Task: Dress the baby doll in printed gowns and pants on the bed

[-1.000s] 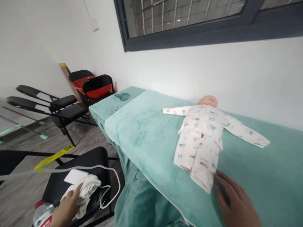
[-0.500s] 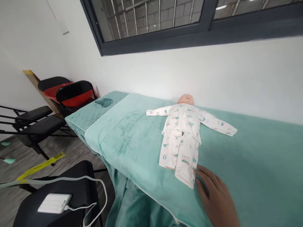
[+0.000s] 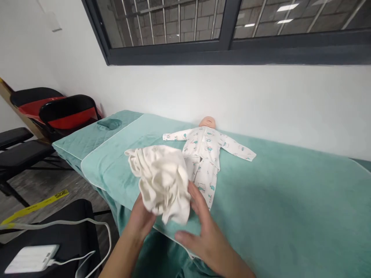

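A bunched-up white cloth is held up over the bed, in front of the doll. My left hand grips it from below, fingers partly hidden behind its folds. At the cloth's right side, my right hand has its thumb spread wide from the fingers; the fingertips are at the cloth's edge, and whether they touch it I cannot tell. A baby doll lies on its back beyond, dressed in a white printed top with sleeves stretched out. Its matching trousers are partly covered by the cloth and my right hand.
The bed has a green cover and stands against the white wall below a barred window. A face hole is at its left end. Black chairs stand left; a white power bank with a cable lies on the nearest seat.
The white cloth and my left hand have come into view. My right hand has moved left from the doll's trouser leg to the cloth. The view has turned right.
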`<action>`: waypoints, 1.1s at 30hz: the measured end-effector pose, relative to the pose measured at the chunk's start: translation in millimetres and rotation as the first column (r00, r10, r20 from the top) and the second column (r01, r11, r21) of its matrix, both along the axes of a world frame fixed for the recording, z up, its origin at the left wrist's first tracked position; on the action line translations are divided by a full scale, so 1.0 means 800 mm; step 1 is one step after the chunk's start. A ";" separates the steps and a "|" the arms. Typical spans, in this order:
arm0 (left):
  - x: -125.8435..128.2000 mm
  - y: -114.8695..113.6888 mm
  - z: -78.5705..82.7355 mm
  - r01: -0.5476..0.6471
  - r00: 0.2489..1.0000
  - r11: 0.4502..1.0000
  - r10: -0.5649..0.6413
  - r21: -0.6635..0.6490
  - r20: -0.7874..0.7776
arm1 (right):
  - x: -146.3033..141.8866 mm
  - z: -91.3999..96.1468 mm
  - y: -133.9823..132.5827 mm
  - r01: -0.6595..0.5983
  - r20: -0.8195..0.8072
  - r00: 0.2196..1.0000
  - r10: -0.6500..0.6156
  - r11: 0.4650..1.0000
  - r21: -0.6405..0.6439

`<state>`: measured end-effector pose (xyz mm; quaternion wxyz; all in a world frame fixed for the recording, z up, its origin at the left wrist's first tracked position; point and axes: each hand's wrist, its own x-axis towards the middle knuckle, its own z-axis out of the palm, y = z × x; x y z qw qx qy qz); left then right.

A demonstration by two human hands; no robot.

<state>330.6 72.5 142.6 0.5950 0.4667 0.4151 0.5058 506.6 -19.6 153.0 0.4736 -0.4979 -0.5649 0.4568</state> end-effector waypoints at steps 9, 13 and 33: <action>0.074 0.033 0.022 -0.015 0.993 0.978 0.039 0.210 -0.114 | -0.002 0.032 0.101 0.079 -0.327 0.944 -0.035 0.989 0.123; 0.097 0.020 0.029 0.076 0.941 0.931 0.052 0.358 -0.336 | 0.015 0.041 0.116 0.257 -0.373 0.903 -0.212 0.964 0.075; 0.196 0.227 0.014 0.220 0.900 0.867 -0.004 0.447 -0.435 | 0.245 0.054 0.019 0.443 0.808 0.324 -0.493 0.833 0.331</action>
